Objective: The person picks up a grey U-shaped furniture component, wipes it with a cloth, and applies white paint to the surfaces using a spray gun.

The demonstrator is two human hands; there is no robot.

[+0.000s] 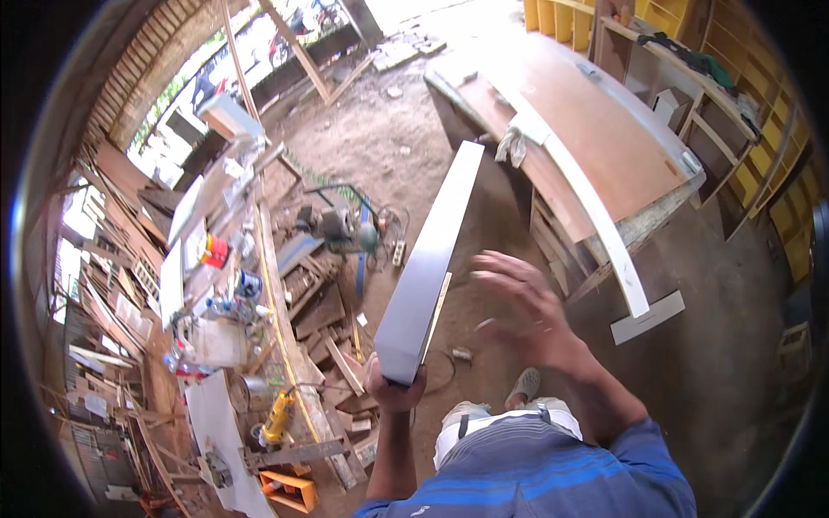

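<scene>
A long board (423,268) with a smooth grey-white face stretches away from me at mid-height, its far end up toward the big table. My left hand (394,388) is closed around its near end, gripping from below. Along the board's right side runs a thin light-coloured edge (439,302). To the right of the board is my right hand (522,302), apart from it, with fingers stretched out and holding nothing. That hand is slightly smeared by motion.
On my right stands a large wooden worktable (604,147) with a long white strip (596,203) overhanging it. A cluttered bench (281,319) on the left bears cans and a yellow power tool (276,419). Wood scraps and a machine (337,224) lie on the floor between.
</scene>
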